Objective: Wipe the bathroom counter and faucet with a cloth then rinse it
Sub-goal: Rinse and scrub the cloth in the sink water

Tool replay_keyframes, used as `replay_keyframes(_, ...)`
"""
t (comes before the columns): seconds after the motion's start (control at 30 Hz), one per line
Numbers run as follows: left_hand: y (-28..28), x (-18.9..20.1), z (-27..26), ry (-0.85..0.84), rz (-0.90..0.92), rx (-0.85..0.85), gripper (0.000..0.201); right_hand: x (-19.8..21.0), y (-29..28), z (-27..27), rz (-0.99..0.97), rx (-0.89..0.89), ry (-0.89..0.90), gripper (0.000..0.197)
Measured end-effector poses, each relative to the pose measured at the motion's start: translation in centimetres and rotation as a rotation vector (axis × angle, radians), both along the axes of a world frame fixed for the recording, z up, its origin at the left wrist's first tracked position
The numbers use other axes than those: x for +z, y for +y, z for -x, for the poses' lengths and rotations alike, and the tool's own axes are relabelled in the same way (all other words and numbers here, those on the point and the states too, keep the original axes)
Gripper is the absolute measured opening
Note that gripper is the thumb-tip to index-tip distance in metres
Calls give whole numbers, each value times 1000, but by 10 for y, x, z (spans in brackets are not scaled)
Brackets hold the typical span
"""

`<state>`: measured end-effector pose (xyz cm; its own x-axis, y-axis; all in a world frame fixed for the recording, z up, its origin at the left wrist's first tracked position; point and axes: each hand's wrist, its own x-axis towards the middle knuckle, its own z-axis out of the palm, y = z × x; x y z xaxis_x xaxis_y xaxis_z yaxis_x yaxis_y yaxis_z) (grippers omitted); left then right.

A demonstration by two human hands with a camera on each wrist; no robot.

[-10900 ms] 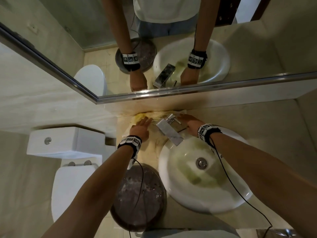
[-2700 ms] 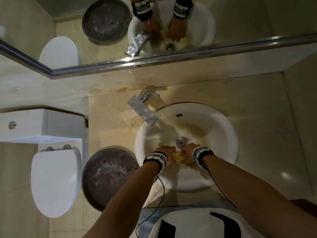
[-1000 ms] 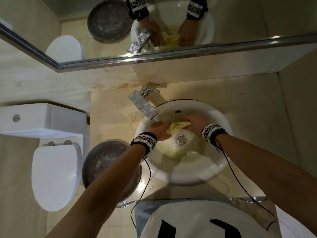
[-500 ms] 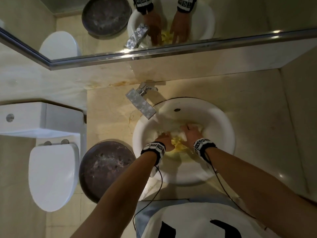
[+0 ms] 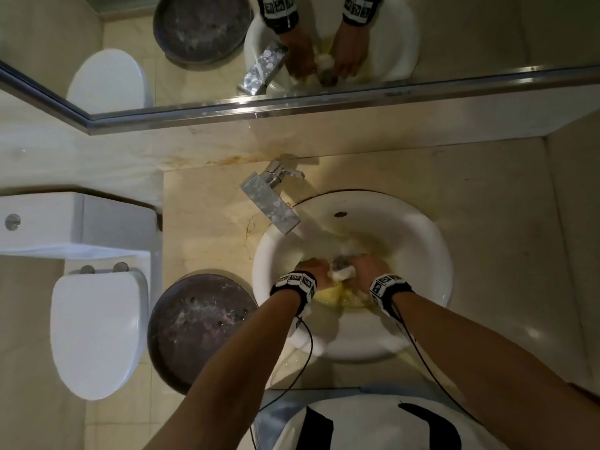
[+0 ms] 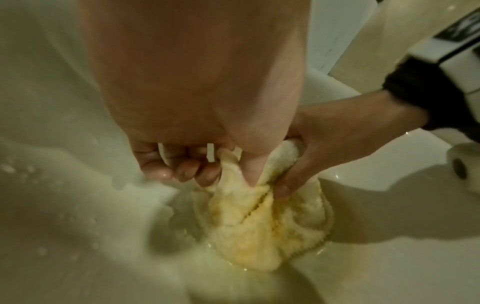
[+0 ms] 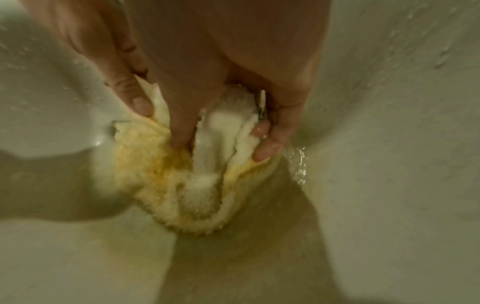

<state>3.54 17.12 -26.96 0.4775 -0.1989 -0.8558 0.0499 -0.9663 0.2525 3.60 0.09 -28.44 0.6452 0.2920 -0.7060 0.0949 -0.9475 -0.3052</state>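
A wet yellow-and-white cloth lies bunched low in the white sink, over the drain. Both hands grip it side by side. My left hand pinches its left part between thumb and curled fingers. My right hand grips the right fold, thumb pressed into the cloth and fingers curled round its edge. The cloth hangs down from both grips onto the basin floor, where yellowish water pools. The chrome faucet juts over the sink's upper left rim, spotted with droplets.
The beige marble counter surrounds the sink, with walls at the back and right. A dark round bin stands on the floor left of the counter, beside the white toilet. A mirror above the counter reflects both hands.
Over the last second both hands drew back from under the faucet toward the drain. The spread cloth is now bunched tight between them.
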Motion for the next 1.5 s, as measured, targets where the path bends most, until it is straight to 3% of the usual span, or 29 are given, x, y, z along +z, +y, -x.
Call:
replay_keyframes(0.1,8,18,-14,-121,60,17,39,13,-2,-13,22,-43,-103,49)
replay_keyframes(0.3,9,49,-32,-304,237,8,12,46,-12,-33,102,88,-409,50)
replay_keyframes(0.37,8,55,-29,-285,229,-28,18,53,-11,-37,132,117,-377,40)
replay_keyframes(0.43,9,55,-21,-237,193,-40,9,56,-8,-37,195,173,-258,35)
replay_keyframes(0.57,5,40,0,-160,22,-49,36,40,-7,-17,217,249,-55,46)
replay_keyframes(0.67,1,24,16,-155,-101,91,46,12,-6,3,139,52,-1,69)
replay_keyframes(0.77,-5,12,24,-72,-76,259,73,-6,0,14,63,-81,26,90)
replay_keyframes(0.87,-10,4,27,-87,-25,229,77,-18,3,16,23,-134,-18,85)
replay_keyframes(1.0,-13,-5,31,-130,71,37,85,-29,13,19,-109,-110,-74,80)
replay_keyframes(1.1,-14,-5,29,-113,52,-60,88,-28,20,20,-45,-39,-80,83)
replay_keyframes(1.2,-9,-3,25,-133,45,-85,84,-25,18,13,17,-38,-64,69)
replay_keyframes(1.27,-5,-4,22,-139,60,-63,82,-20,17,5,85,-7,-65,57)
replay_keyframes(1.37,-6,-3,21,-49,34,90,82,-19,14,0,156,-28,-22,57)
replay_keyframes(1.5,-9,-7,19,93,110,298,78,-23,11,-4,69,-64,71,37)
